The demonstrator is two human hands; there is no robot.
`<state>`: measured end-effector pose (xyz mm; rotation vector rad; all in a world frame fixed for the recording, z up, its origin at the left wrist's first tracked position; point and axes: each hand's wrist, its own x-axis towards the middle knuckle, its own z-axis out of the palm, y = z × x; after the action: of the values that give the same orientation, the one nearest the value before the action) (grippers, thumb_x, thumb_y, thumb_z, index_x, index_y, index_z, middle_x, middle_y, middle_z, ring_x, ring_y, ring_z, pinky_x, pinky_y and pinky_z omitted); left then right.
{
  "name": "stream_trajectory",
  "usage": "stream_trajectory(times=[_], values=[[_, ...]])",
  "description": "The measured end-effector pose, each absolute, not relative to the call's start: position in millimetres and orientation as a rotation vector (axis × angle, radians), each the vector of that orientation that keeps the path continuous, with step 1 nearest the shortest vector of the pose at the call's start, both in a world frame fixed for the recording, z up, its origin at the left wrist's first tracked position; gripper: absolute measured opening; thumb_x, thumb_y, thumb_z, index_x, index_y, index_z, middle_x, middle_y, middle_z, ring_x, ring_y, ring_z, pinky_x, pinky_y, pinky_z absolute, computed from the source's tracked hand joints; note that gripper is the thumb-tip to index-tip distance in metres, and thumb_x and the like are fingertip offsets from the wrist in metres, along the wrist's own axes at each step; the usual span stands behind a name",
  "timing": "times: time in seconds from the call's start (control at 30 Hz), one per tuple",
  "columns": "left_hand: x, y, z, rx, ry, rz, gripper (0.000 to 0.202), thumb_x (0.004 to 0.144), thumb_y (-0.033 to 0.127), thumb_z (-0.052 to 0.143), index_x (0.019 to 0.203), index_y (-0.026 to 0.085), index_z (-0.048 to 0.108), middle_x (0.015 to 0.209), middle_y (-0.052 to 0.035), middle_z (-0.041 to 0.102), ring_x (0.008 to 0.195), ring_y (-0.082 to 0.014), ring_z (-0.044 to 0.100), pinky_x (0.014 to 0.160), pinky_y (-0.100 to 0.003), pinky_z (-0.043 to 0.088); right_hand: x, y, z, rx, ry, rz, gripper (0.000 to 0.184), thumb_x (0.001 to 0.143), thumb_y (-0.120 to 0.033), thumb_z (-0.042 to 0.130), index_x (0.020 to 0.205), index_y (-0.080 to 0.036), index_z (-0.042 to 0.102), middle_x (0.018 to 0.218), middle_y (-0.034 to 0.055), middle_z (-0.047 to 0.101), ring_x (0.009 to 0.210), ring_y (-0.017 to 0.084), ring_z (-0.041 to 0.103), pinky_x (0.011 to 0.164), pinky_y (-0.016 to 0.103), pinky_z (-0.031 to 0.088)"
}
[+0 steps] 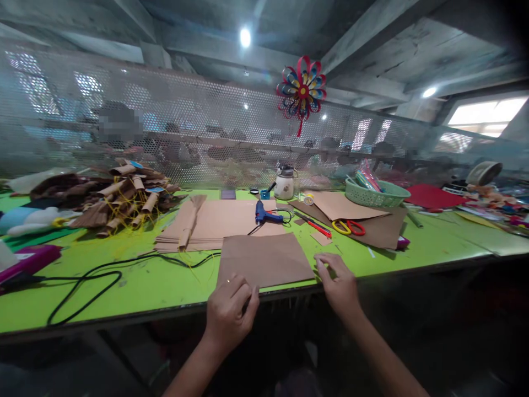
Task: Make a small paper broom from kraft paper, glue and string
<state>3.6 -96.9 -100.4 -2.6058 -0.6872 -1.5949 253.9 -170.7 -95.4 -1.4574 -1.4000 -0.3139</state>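
Observation:
A sheet of brown paper point(264, 256) lies flat at the front of the green table. My left hand point(233, 306) is at its near edge, with the fingers curled onto the paper and the fingertips partly hidden. Just past the sheet's right corner is my right hand point(336, 278), its thumb and fingers apart and nothing between them. Behind the sheet, a blue glue gun point(262, 213) rests on a stack of lighter brown paper point(231, 212). A rolled paper piece with a fringed end point(190, 223) lies across the stack's left part.
Scissors point(349, 227) and a red cutter point(320, 229) lie right of the stack. Behind are a jar point(284, 183) and a green basket point(376, 193). Bundled paper rolls point(136, 198) fill the left; a black cable point(95, 273) loops across the green table point(165, 292).

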Motion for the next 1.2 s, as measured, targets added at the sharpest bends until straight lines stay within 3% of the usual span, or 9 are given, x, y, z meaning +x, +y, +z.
stream_trajectory(times=[0.1,0.2,0.43,0.57,0.73,0.83,0.9,0.97,1.2], values=[[4.3,-97.1,-99.3,-2.602,-0.684,-1.602,0.028,0.085,0.009,0.056,0.062,0.020,0.043,0.062,0.0013,0.043,0.059,-0.0138,0.042,0.060,-0.029,0.033,261.6,-150.7,-80.8,-1.504,-1.532,-0.220,0.015,0.090,-0.023,0.053,0.090,-0.018,0.067,0.088,0.0082,0.069,0.085,0.022,0.063,0.075,0.037,0.052],[4.7,-98.1,-97.3,-2.592,-0.681,-1.594,0.028,0.085,0.009,0.056,0.062,0.020,0.043,0.062,0.0013,0.042,0.059,-0.0142,0.042,0.059,-0.029,0.033,264.9,-131.6,-72.3,-1.522,-1.701,-0.122,0.016,0.088,-0.024,0.056,0.097,-0.019,0.069,0.091,0.0079,0.071,0.089,0.022,0.063,0.080,0.038,0.050],[4.4,-99.5,-96.6,-2.601,-0.689,-1.568,0.027,0.085,0.009,0.055,0.063,0.020,0.045,0.062,0.0011,0.043,0.060,-0.0144,0.042,0.063,-0.029,0.036,275.5,-115.9,-59.5,-1.569,-2.002,0.143,0.053,0.068,-0.041,0.079,0.117,-0.023,0.067,0.109,0.0104,0.067,0.101,0.028,0.058,0.089,0.044,0.046],[4.7,-98.8,-97.0,-2.605,-0.701,-1.574,0.027,0.085,0.010,0.054,0.062,0.020,0.045,0.062,0.0010,0.044,0.060,-0.0144,0.042,0.062,-0.029,0.036,285.3,-108.8,-51.7,-1.591,-2.034,0.320,0.063,0.064,-0.037,0.082,0.122,-0.024,0.064,0.103,0.0077,0.067,0.091,0.024,0.059,0.079,0.037,0.049],[5.6,-98.5,-97.0,-2.621,-0.714,-1.569,0.027,0.085,0.010,0.055,0.063,0.020,0.045,0.063,0.0012,0.043,0.060,-0.0140,0.042,0.062,-0.030,0.035,289.0,-100.0,-51.3,-1.574,-1.979,0.530,0.051,0.068,-0.026,0.076,0.118,-0.019,0.066,0.070,-0.0028,0.060,0.062,0.014,0.054,0.058,0.024,0.044],[4.9,-98.6,-97.6,-2.615,-0.717,-1.559,0.026,0.085,0.010,0.056,0.064,0.020,0.044,0.064,0.0010,0.044,0.061,-0.0142,0.042,0.062,-0.030,0.034,287.8,-99.5,-55.3,-1.562,-1.916,0.595,0.028,0.069,-0.026,0.073,0.096,-0.017,0.072,0.062,-0.0040,0.057,0.056,0.012,0.050,0.053,0.023,0.040],[4.4,-98.7,-97.6,-2.610,-0.718,-1.559,0.027,0.085,0.010,0.056,0.064,0.020,0.044,0.064,0.0007,0.044,0.061,-0.0144,0.042,0.061,-0.030,0.033,286.4,-101.1,-58.5,-1.556,-1.869,0.622,0.014,0.071,-0.028,0.069,0.080,-0.016,0.071,0.060,-0.0028,0.058,0.056,0.013,0.051,0.053,0.024,0.040],[4.5,-99.0,-97.2,-2.608,-0.721,-1.562,0.027,0.086,0.010,0.055,0.064,0.020,0.044,0.064,0.0006,0.044,0.061,-0.0145,0.042,0.061,-0.030,0.033,284.7,-103.8,-61.4,-1.554,-1.819,0.622,0.013,0.074,-0.029,0.066,0.072,-0.016,0.066,0.063,-0.0012,0.060,0.059,0.014,0.054,0.056,0.025,0.042],[6.3,-99.5,-95.7,-2.604,-0.750,-1.571,0.028,0.086,0.010,0.055,0.062,0.020,0.044,0.063,0.0005,0.044,0.061,-0.0149,0.042,0.061,-0.030,0.033,279.9,-112.6,-65.8,-1.538,-1.711,0.569,0.015,0.077,-0.032,0.061,0.072,-0.018,0.061,0.067,-0.0003,0.060,0.065,0.016,0.054,0.063,0.028,0.043]])
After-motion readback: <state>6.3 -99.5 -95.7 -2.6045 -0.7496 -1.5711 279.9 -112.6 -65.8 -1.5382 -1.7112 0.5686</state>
